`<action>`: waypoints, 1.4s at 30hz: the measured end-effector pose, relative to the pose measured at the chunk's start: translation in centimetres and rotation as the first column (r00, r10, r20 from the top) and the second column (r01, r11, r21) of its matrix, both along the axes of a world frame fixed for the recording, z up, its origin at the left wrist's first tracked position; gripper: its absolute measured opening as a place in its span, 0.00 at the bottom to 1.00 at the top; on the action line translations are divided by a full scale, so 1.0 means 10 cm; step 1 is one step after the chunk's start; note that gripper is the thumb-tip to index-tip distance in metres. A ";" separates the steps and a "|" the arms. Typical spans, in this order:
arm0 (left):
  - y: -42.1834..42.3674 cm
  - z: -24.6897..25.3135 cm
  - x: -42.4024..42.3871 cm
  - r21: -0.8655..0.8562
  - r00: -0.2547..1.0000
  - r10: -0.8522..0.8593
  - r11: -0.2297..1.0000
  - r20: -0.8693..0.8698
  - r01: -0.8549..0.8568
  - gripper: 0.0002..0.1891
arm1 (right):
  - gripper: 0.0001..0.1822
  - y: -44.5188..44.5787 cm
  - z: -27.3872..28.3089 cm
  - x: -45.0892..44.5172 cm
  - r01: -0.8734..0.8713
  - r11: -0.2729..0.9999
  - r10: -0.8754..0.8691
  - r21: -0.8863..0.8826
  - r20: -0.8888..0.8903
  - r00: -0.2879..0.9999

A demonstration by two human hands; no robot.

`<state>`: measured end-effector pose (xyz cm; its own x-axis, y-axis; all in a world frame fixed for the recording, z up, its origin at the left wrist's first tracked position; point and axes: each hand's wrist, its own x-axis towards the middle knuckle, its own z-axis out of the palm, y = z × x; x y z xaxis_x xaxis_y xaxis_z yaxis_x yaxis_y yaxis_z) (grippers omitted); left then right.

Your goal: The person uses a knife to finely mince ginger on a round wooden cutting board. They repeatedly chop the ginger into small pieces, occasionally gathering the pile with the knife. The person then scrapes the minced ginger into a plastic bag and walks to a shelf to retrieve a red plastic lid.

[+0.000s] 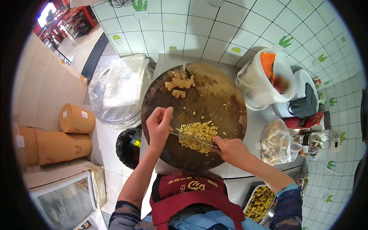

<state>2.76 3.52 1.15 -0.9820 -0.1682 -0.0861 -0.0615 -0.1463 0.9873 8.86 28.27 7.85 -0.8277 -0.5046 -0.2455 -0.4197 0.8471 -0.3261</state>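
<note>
A round wooden chopping block lies before me, with a crack at its far edge. My right hand is closed on the handle end of a knife, whose blade crosses a heap of chopped ginger. At the blade's far end is my left hand, its fingers curled and thumb up; whether they pinch the tip is hard to tell. Unpeeled ginger root and a smaller piece of ginger rest near the block's far side. A few loose bits are scattered around the heap.
Stacked clear plastic bags are left of the block, above a black-lined bin. On the right stand a white plastic bucket and a filled plastic bag. A metal tray of chopped food is low right. A tiled wall rises behind.
</note>
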 end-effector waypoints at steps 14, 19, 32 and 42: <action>-0.02 0.47 0.11 0.025 0.999 0.007 1.000 0.044 -0.008 0.16 | 0.17 -0.01 0.23 0.29 0.042 0.998 -0.041 -0.037 0.032 0.999; 0.01 0.18 0.35 0.005 0.996 -0.056 0.998 0.068 0.056 0.17 | 0.16 -0.01 -0.01 0.60 0.095 0.994 -0.091 -0.057 0.074 0.993; -0.11 0.01 0.25 0.179 0.997 0.067 0.981 0.038 -0.073 0.14 | 0.12 0.06 0.12 0.08 -0.076 0.997 0.076 -0.001 0.027 0.997; -0.03 -0.05 0.21 0.056 0.983 0.175 0.982 0.061 -0.178 0.14 | 0.13 0.17 -0.02 -0.26 -0.138 0.990 0.138 -0.009 0.010 0.990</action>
<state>4.83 3.21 0.60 -0.9308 -0.3310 -0.1548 -0.0835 -0.2198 0.9720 6.24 29.98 7.65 -0.7472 -0.6163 -0.2487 -0.5293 0.7781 -0.3382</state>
